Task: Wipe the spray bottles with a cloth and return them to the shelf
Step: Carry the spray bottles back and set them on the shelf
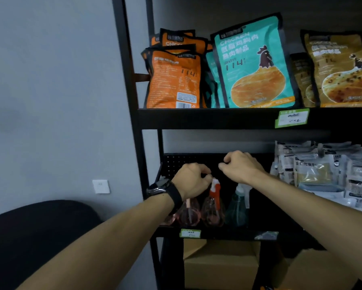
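Note:
Three spray bottles stand in a row on the lower black shelf [217, 234]: a clear pink one [188, 215] on the left, a pink one with an orange-red trigger head [214, 206] in the middle, and a teal one [237, 208] on the right. My left hand [193, 182], with a black watch on its wrist, sits curled over the top of the left pink bottle and hides its head. My right hand [241, 166] hovers above and behind the teal bottle, fingers curled, with nothing seen in it. No cloth is in view.
Grey and white packets [322, 174] are piled on the same shelf to the right. Orange, teal and brown chicken pouches [255, 65] stand on the shelf above. Cardboard boxes [219, 266] sit below. A black chair back [39, 233] is at the lower left.

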`<action>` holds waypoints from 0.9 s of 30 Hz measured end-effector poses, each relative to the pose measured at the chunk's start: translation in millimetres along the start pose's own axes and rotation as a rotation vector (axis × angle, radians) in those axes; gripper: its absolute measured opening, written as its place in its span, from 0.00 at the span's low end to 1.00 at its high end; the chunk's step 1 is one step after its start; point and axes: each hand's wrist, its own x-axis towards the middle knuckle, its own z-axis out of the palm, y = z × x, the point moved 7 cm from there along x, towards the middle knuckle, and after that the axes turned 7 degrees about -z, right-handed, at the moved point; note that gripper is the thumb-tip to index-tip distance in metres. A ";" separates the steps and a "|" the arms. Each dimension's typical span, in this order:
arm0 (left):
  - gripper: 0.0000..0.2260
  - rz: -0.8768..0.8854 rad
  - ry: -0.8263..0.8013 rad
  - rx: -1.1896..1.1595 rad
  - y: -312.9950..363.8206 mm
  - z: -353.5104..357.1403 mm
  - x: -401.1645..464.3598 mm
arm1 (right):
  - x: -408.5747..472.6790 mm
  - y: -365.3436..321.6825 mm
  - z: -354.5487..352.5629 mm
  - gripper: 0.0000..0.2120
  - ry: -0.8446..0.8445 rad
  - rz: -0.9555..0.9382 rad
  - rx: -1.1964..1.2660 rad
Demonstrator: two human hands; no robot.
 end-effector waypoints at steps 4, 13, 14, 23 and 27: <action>0.14 -0.037 0.061 0.003 -16.5 -34.4 -27.3 | -10.9 -40.7 3.9 0.11 0.015 -0.082 0.047; 0.14 -0.198 0.206 0.051 -88.1 -117.5 -106.1 | -39.5 -160.5 21.3 0.09 0.027 -0.351 0.227; 0.14 -0.220 0.222 0.050 -98.0 -126.4 -116.7 | -43.3 -174.8 25.4 0.10 0.026 -0.377 0.240; 0.14 -0.451 0.345 0.047 -190.1 -187.6 -215.4 | -77.9 -294.4 79.4 0.08 -0.120 -0.554 0.289; 0.14 -0.544 0.380 0.065 -225.3 -206.0 -255.9 | -95.5 -337.4 102.6 0.09 -0.194 -0.622 0.305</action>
